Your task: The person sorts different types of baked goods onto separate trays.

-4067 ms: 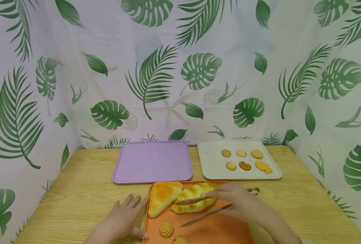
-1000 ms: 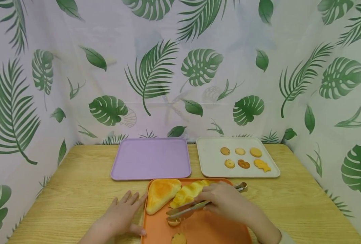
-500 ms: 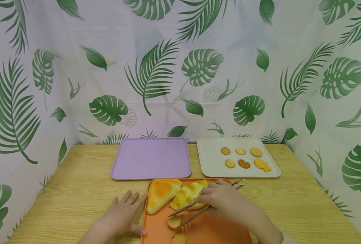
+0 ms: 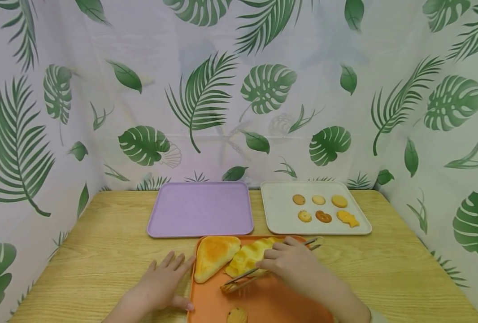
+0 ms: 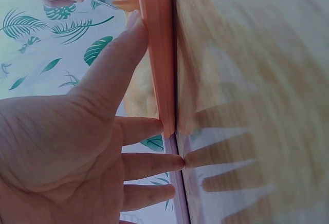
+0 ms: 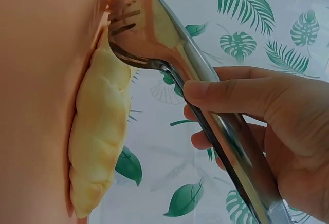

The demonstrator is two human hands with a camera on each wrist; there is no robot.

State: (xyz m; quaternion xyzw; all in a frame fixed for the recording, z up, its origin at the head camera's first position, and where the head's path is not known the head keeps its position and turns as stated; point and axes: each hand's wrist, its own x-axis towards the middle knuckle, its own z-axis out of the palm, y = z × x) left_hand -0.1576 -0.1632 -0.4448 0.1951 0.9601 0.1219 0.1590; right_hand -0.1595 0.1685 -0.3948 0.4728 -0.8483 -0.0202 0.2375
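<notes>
My right hand point(image 4: 293, 262) grips metal tongs point(image 4: 247, 274), thumb on one arm and fingers on the other in the right wrist view. The tongs' ends are drawn together at a small round cookie point(image 4: 227, 289), mostly hidden behind them, above the orange tray point(image 4: 287, 298). My left hand point(image 4: 156, 285) lies spread at the tray's left edge; in the left wrist view its thumb and fingers reach to the rim. On the tray are a triangular bread point(image 4: 216, 256), a braided yellow bread point(image 4: 245, 259) partly behind the right hand, and a speckled cookie point(image 4: 237, 315) cut off by the frame.
A bare purple tray point(image 4: 200, 208) stands at the back left of the wooden table point(image 4: 114, 233). Beside it, a white tray point(image 4: 279, 215) holds several cookies, among them a pretzel point(image 4: 323, 216) and a fish-shaped one point(image 4: 347, 218). Leaf-printed cloth point(image 4: 223, 112) encloses the table.
The tongs came down from the braided bread to the round cookie, spread around it half a second ago, and have now narrowed on it. The left hand stays nearly still.
</notes>
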